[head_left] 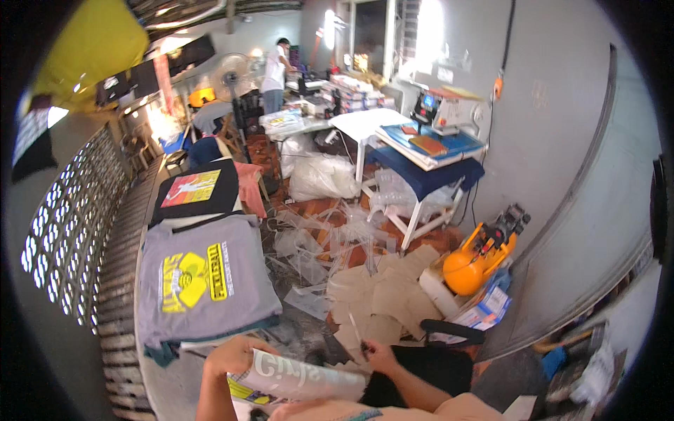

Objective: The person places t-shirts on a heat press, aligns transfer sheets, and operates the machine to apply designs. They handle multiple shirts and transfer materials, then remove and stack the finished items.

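My left hand (235, 356) is closed on one end of a rolled print sheet (309, 379), whitish on the outside with yellow and dark print showing below. It lies across my lap. To its right, my right hand (381, 356) is closed round a slim tool with a pale narrow blade (355, 328) pointing up and away; whether it is a knife or scissors I cannot make out. Just beyond my left hand, a grey T-shirt (249, 270) with a yellow and black print lies flat on a long table. Farther along is a black shirt (221, 175) with a red and yellow print.
Brown cardboard sheets (386, 291) and clear film scraps (316, 242) cover the floor ahead. An orange air compressor (467, 270) stands at right, below a heat press (435, 116) on a white-legged table. A person (274, 77) stands at the far tables; another sits beside a fan (235, 74).
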A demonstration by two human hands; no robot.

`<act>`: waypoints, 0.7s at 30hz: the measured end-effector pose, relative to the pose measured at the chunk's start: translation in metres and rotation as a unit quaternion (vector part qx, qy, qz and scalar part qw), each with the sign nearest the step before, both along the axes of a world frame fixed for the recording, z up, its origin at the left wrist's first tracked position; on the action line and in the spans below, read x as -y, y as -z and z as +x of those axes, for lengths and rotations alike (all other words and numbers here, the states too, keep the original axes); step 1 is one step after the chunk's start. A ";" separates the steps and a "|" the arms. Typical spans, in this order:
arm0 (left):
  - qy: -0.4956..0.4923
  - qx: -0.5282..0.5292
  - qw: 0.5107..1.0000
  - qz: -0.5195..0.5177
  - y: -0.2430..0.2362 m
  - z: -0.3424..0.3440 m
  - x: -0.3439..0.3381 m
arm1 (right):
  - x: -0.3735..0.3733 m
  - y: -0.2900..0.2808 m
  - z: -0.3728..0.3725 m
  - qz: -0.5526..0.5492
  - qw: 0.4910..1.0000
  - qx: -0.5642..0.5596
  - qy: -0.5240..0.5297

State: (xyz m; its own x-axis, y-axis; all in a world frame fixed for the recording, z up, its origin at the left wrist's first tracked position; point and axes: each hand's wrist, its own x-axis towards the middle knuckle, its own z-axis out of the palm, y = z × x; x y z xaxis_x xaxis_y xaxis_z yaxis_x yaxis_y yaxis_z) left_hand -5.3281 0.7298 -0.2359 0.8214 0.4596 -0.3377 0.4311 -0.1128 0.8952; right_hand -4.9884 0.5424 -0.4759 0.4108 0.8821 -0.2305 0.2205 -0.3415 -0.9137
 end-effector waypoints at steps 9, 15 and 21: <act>0.084 0.019 0.996 0.009 -0.063 0.163 -0.266 | -0.183 -0.086 0.125 -0.010 0.971 0.225 0.073; 0.055 0.084 0.991 0.087 -0.027 0.302 -0.409 | -0.277 -0.284 0.315 0.168 0.835 0.471 0.231; -0.029 -0.004 0.971 0.236 -0.001 0.395 -0.557 | -0.415 -0.436 0.519 0.127 0.725 0.556 0.388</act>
State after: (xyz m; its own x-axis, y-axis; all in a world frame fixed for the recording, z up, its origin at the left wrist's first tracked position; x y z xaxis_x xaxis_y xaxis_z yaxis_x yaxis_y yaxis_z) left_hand -4.9333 1.2870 -0.2348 0.7882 0.6096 -0.0845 0.4553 -0.4852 0.7465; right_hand -4.4698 0.9571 -0.0400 0.6132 0.2429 0.7516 0.6997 -0.6086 -0.3742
